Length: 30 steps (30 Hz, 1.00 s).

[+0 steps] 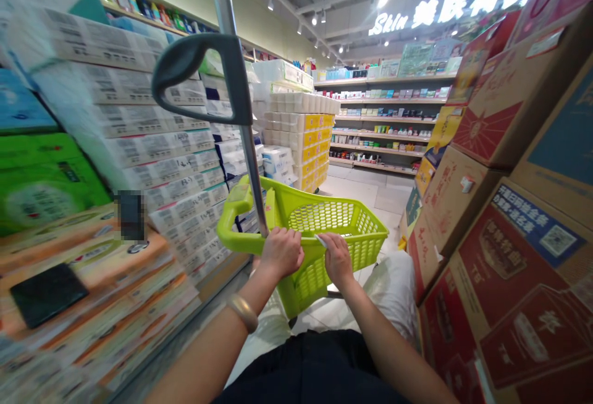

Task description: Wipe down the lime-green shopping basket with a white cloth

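Observation:
A lime-green plastic shopping basket (356, 225) stands on the floor in front of me, with a metal pull rod (248, 144) rising from its near rim to a dark grey handle (194, 64). My left hand (280, 251) is closed around the near rim at the foot of the rod. My right hand (337, 257) grips the same rim just to the right, with a small white slip (320, 241) pinched at the fingertips. The basket looks empty inside. A gold bangle (243, 311) sits on my left wrist.
Stacked tissue packs (152, 144) and a shelf edge crowd the left side. Red and brown cardboard boxes (500, 256) are piled high on the right. A narrow tiled aisle (365, 194) runs ahead to product shelves (384, 126) at the back.

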### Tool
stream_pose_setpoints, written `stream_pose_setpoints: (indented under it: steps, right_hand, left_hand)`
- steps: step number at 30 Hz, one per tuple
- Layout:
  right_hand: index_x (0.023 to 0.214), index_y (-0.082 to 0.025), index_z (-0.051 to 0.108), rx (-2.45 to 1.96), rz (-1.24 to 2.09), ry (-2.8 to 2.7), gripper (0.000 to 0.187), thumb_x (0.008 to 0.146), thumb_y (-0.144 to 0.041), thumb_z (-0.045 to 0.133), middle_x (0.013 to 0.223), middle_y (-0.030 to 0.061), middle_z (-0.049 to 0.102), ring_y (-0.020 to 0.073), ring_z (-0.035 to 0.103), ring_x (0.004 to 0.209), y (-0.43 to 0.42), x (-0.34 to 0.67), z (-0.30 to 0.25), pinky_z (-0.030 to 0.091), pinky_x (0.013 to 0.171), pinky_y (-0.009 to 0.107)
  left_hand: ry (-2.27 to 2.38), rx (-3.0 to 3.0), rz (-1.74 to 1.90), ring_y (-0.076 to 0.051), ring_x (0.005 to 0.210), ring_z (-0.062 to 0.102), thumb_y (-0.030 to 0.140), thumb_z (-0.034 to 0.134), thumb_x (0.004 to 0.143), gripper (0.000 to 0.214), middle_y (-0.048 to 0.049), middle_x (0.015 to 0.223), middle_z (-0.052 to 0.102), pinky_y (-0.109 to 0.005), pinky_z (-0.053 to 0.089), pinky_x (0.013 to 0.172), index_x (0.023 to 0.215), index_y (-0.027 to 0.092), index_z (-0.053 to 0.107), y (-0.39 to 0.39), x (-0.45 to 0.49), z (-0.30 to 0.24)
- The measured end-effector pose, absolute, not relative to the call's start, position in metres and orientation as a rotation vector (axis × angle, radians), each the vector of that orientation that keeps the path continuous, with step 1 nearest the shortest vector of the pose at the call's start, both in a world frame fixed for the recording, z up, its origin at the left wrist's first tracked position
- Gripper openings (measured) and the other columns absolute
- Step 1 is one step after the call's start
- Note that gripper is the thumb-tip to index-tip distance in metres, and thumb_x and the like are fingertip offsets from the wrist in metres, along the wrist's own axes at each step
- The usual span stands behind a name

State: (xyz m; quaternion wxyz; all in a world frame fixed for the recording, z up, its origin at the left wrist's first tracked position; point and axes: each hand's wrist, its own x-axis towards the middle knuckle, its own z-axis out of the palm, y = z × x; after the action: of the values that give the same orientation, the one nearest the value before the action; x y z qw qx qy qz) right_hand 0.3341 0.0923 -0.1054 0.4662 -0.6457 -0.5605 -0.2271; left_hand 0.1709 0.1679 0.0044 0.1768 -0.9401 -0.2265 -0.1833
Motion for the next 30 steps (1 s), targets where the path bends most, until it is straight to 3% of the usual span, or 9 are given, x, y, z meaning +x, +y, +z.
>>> stream_pose_setpoints:
  steps: [9,17,23,30]
  right_hand:
    - [0.123,-0.024,0.061,-1.573,-0.642,-1.401,0.047,0.087,-0.004,0.038,0.112,0.0071,0.062,0.0197,0.052,0.108,0.089,0.344,-0.113,0.039,0.100,0.037]
    - [0.099,-0.020,0.068,-1.678,-0.581,-1.113,0.039,0.079,-0.001,0.040,0.095,0.0073,0.065,0.0219,0.053,0.095,0.094,0.346,-0.106,0.039,0.092,0.037]
    - [0.113,-0.022,0.064,-1.567,-0.438,-1.331,0.045,0.079,-0.002,0.042,0.107,0.0060,0.066,0.0196,0.055,0.101,0.120,0.290,-0.083,0.039,0.094,0.033]
    - [0.115,-0.021,0.064,-1.620,-0.590,-1.360,0.041,0.087,-0.005,0.039,0.107,0.0070,0.065,0.0205,0.053,0.104,0.088,0.348,-0.106,0.038,0.097,0.035]
  left_hand:
    - [-0.626,-2.650,-0.535,-0.026,0.079,0.059,0.028,0.051,0.080,0.018,-0.0104,0.078,0.065,-0.040,0.038,0.076,0.084,0.016,0.064,0.168,0.168,0.006]
    - [-0.622,-2.634,-0.543,-0.026,0.077,0.060,0.029,0.051,0.080,0.018,-0.0101,0.077,0.065,-0.040,0.038,0.074,0.082,0.016,0.064,0.170,0.171,0.006]
    - [-0.637,-2.659,-0.577,-0.027,0.078,0.061,0.026,0.053,0.078,0.016,-0.0104,0.077,0.065,-0.039,0.037,0.074,0.084,0.016,0.065,0.173,0.172,0.005]
    - [-0.608,-2.647,-0.561,-0.026,0.076,0.060,0.030,0.052,0.081,0.019,-0.0108,0.076,0.065,-0.039,0.038,0.074,0.081,0.015,0.064,0.172,0.171,0.005]
